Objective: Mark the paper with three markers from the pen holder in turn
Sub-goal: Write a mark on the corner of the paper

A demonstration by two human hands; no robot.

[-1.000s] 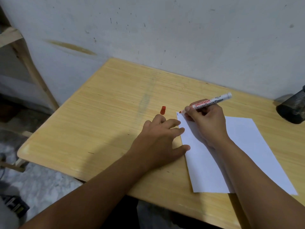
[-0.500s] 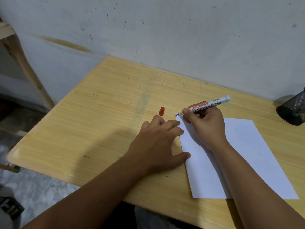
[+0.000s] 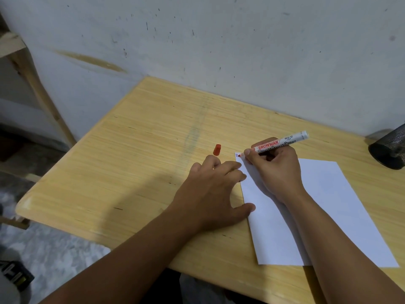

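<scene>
- Firmly, right hand (image 3: 277, 172) fingers grip white red-labelled marker (image 3: 282, 142), its red tip on paper (image 3: 328, 205) far-left corner.
- Left hand (image 3: 210, 194) fingers spread, holding nothing, beside paper.
- Red cap (image 3: 217, 149) lies left of paper.

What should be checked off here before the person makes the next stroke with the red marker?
1. Marker gripped in right hand: ok.
2. Cap off, lying on the table clear of the paper: ok.
3. Tip on the paper's far left corner: ok; a small mark seems to be there.
4. Left hand steadying the sheet: ok; fingers at its left edge.
5. Pen holder within reach: cannot tell, it is cut by the frame's right edge.
6. Other markers in the holder: cannot tell.
</scene>
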